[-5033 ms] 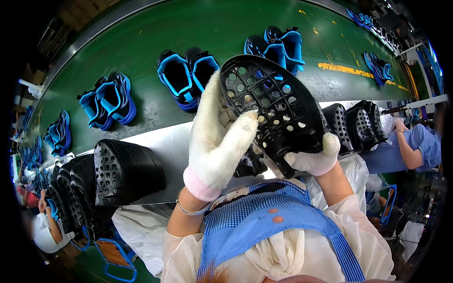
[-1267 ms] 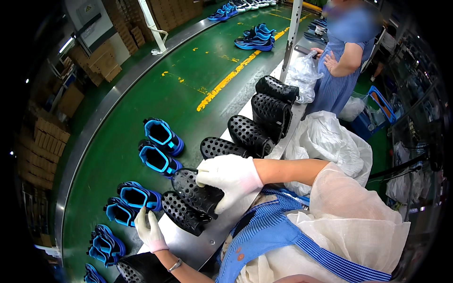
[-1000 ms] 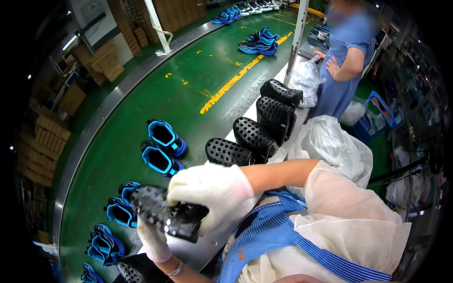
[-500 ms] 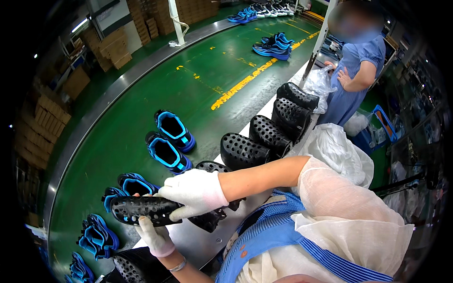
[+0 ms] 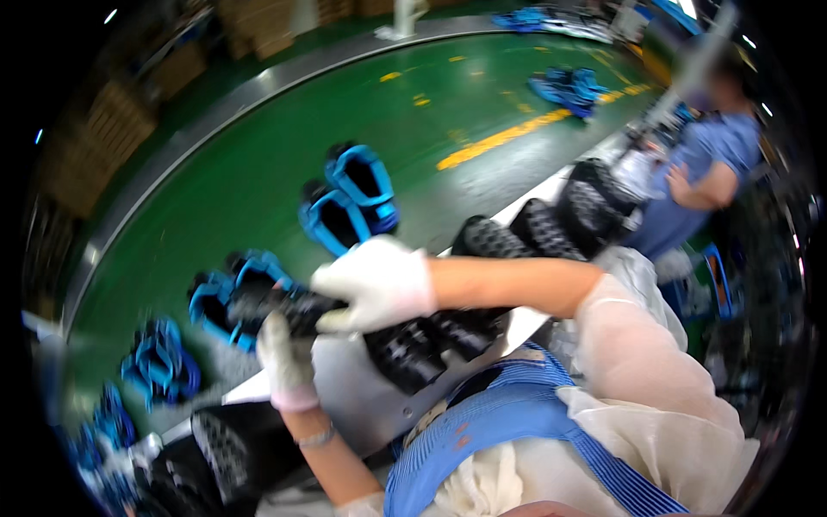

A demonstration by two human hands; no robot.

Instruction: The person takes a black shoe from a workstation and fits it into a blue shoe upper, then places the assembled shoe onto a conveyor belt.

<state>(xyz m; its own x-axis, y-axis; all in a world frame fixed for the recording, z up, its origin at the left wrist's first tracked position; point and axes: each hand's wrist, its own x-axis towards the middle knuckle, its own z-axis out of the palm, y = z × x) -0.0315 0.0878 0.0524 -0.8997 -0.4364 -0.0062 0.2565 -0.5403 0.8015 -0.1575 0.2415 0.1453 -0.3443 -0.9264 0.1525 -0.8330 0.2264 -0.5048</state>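
A black shoe-shaped piece with holes is held between both my white-gloved hands, blurred by motion. My left hand grips its near side with the thumb pointing up. Over its right end my right hand is closed, fingers partly hidden. Just beyond the piece stands a pair of blue and black sneakers. More black perforated pieces lie to the right of my hands, on a white ledge. Another one is at the lower left.
Beyond the ledge runs a green conveyor with a metal rim, carrying more sneakers in pairs. Further black perforated pieces line the ledge at right. A person in blue stands at the far right, near white plastic bags.
The view has shifted, so the conveyor and ledge appear displaced. Both hands still hold the black perforated piece, which is now more blurred.
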